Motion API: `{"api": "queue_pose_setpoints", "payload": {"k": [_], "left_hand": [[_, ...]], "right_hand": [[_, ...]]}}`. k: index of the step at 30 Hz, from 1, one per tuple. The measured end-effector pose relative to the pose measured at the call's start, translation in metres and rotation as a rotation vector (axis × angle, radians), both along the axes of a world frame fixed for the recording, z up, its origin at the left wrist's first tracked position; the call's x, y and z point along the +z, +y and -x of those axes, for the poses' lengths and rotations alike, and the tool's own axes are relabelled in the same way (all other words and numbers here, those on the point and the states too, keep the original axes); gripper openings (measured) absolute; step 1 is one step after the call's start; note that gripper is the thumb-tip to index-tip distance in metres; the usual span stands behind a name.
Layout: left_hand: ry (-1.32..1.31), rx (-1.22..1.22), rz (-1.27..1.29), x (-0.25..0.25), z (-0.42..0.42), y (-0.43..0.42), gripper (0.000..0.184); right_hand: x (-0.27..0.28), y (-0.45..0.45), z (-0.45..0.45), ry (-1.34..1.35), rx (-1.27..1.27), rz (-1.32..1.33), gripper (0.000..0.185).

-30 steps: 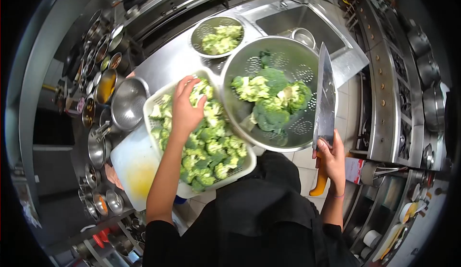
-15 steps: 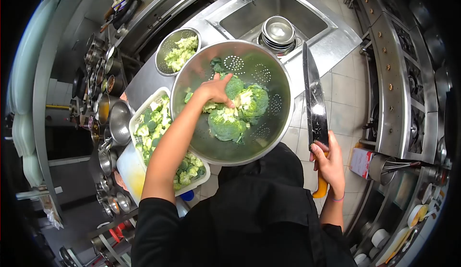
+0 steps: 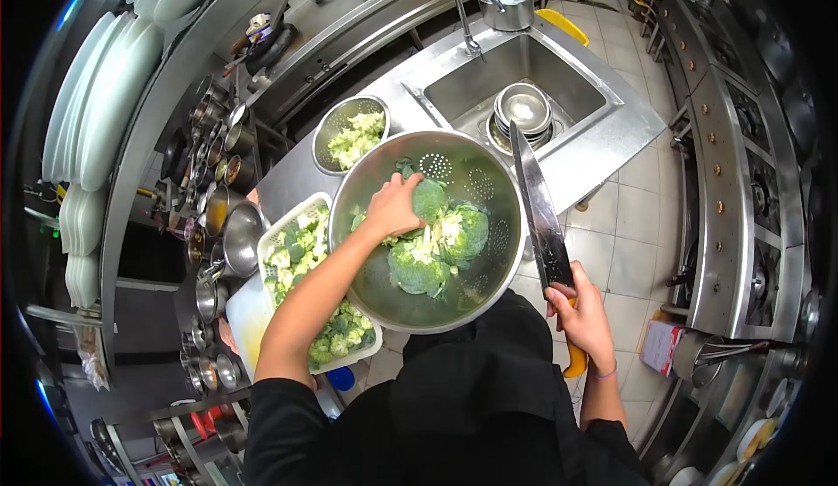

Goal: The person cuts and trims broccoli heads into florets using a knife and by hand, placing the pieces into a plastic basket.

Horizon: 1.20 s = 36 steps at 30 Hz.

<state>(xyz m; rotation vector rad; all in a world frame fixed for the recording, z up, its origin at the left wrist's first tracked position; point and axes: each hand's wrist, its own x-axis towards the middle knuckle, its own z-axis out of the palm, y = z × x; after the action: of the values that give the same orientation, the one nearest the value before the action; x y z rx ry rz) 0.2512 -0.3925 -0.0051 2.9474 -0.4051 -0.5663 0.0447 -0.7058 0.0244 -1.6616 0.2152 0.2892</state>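
Note:
A large steel colander (image 3: 349, 289) holds several green broccoli heads (image 3: 419, 268). Inside it, my left hand (image 3: 394, 209) has its fingers curled over the broccoli at the upper left; the fingertips are partly hidden, and what they grip I cannot make out. My right hand (image 3: 583, 316) is wrapped round the orange handle of a large knife (image 3: 543, 224), whose blade points up beside the colander's right rim. Left of the colander, partly behind my left forearm, a white basket (image 3: 269, 246) is full of cut florets (image 3: 301, 250). A small colander (image 3: 325, 150) with pale pieces stands behind.
A steel sink (image 3: 467, 84) with stacked bowls (image 3: 524, 110) lies at the back. A cutting board (image 3: 244, 320) is at the left, near steel bowls (image 3: 244, 237). Stoves (image 3: 716, 180) stand on the right, and plates (image 3: 113, 102) at the upper left.
My left hand has moved from the floret basket into the large colander, onto the broccoli. The knife has tilted leftwards in my right hand. The view has shifted.

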Motion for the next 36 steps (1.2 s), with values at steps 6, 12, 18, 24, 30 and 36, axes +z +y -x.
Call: {"api": "queue_pose_setpoints", "payload": {"k": [6,12,18,24,30,36], "left_hand": [[-0.323,0.094,0.524,0.074,0.021,0.04,0.09],[-0.035,0.451,1.947,0.063,0.117,0.104,0.097],[0.023,0.734,2.359,-0.018,0.182,0.107,0.086],[0.214,0.392,2.634,-0.029,0.224,0.156,0.085],[0.084,0.889,2.556,-0.002,0.245,0.199,0.077],[0.175,1.078,2.527,0.004,0.262,0.268,0.066]], "right_hand": [[0.01,0.005,-0.012,-0.037,0.01,-0.069,0.027],[0.017,0.03,-0.021,-0.107,0.056,-0.107,0.02],[0.043,0.097,-0.04,-0.273,0.336,-0.048,0.015],[0.073,0.189,-0.058,-0.698,0.577,0.184,0.011],[0.086,0.302,-0.069,-1.039,0.786,0.303,0.012],[0.087,0.389,-0.051,-1.27,0.752,0.227,0.02]]}}
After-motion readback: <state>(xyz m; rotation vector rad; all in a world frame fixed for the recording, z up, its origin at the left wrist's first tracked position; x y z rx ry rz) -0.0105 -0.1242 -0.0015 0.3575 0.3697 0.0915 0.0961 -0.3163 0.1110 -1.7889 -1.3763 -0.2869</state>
